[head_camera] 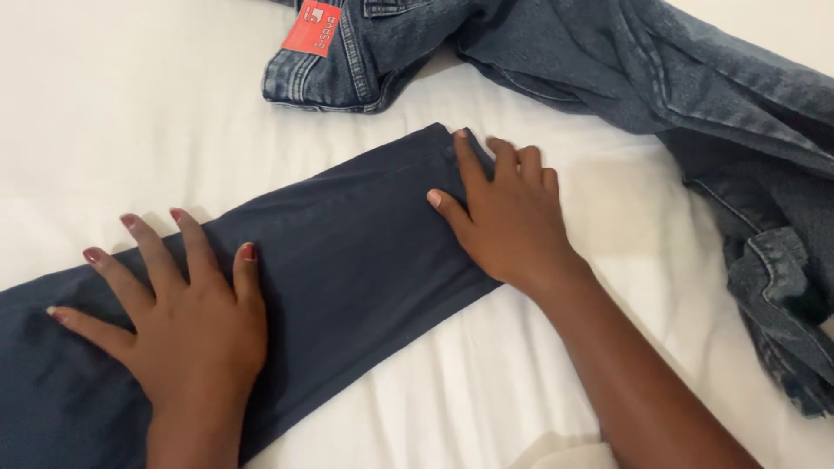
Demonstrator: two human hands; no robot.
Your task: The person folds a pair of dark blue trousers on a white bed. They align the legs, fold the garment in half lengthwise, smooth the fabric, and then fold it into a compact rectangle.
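A dark navy pair of trousers (347, 252) lies folded lengthwise in a long band across the white sheet, running from the lower left up to the middle. My left hand (178, 317) lies flat on it at the lower left, fingers spread. My right hand (504, 213) presses flat on the band's upper right end, fingertips at the edge of the cloth. Neither hand grips anything.
A crumpled pair of blue denim jeans (608, 61) with a red tag (313, 26) lies along the top and down the right side. The white bed sheet (130, 104) covers the whole surface beneath.
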